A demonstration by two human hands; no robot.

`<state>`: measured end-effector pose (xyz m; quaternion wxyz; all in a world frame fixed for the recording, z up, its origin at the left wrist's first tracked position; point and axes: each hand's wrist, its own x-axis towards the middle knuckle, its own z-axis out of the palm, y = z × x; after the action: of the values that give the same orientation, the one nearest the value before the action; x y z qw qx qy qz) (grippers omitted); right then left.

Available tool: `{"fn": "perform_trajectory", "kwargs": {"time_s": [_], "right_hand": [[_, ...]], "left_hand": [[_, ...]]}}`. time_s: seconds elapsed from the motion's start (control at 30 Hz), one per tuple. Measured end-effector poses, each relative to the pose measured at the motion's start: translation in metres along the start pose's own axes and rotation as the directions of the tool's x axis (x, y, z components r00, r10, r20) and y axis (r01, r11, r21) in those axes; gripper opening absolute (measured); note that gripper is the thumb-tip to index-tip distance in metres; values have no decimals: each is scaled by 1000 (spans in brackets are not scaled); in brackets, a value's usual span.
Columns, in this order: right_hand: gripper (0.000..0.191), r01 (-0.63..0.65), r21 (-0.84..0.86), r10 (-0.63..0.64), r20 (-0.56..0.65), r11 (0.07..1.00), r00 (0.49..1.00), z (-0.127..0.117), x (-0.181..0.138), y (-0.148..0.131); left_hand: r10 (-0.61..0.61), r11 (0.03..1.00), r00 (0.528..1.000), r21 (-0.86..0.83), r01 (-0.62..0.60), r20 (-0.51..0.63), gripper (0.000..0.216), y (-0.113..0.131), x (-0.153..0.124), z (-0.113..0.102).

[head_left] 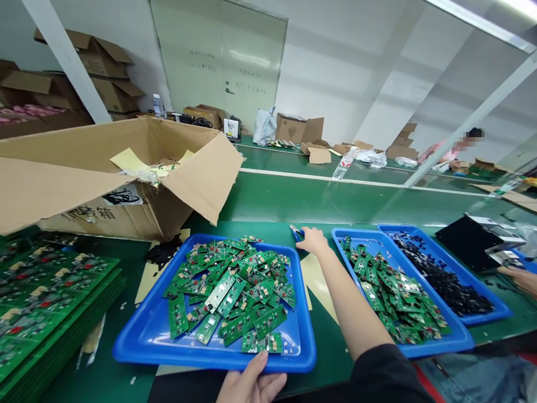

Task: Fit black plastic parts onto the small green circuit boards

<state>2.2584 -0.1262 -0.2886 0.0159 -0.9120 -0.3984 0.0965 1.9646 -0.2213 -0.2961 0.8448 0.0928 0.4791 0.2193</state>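
My left hand (251, 383) grips the near rim of a blue tray (142, 336) heaped with several small green circuit boards (235, 294). My right arm reaches forward past the tray's right side. My right hand (312, 240) is closed on a small blue-handled tool (296, 230) lying at the tray's far right corner. A second blue tray (455, 336) of green boards sits just right of my arm.
An open cardboard box (126, 173) stands at the back left, and stacked green board panels (46, 302) lie at the left. A third blue tray (495, 310) holds black parts. Another person's hand (520, 277) shows at the far right. Boxes and a bottle (344, 163) sit beyond.
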Motion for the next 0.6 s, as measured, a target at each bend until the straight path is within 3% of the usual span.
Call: {"fn": "perform_trajectory", "kwargs": {"time_s": [0.23,0.37,0.5,0.6], "right_hand": [[38,26,-13,-27,-21,1000,999,10,-11,37],[38,69,5,-69,-25,998,997,9,-18,43],[36,206,52,-201,-86,977,976,-8,-17,13],[32,397,92,-390,-89,913,917,-17,-10,-39]], "left_hand": [[39,999,999,-13,-39,8,31,-5,7,34],[-78,997,989,13,77,124,30,3,13,41],[-312,950,926,90,299,212,34,11,18,35],[-332,943,918,114,313,218,27,16,17,28]]}}
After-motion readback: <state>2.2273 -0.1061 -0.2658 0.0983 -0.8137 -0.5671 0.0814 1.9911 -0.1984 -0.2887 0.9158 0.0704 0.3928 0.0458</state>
